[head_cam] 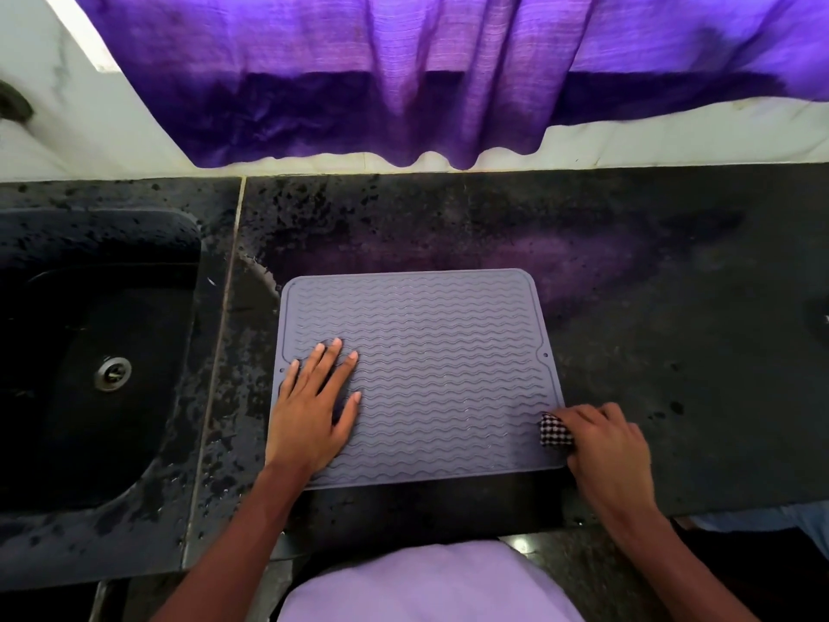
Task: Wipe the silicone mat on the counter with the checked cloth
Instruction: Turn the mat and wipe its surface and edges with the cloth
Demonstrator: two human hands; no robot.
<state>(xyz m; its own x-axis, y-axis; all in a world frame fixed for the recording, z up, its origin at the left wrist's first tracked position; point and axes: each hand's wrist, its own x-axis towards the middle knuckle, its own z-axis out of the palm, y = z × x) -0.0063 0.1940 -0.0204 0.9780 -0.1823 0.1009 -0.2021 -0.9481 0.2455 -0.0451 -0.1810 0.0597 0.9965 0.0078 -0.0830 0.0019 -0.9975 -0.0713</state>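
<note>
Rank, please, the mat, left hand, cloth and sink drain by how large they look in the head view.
1. mat
2. left hand
3. cloth and drain look alike; the right hand covers most of the cloth, so I won't rank them.

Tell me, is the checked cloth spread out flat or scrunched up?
Scrunched up. The checked cloth is a small wad gripped in the right hand at the silicone mat's near right corner.
</note>
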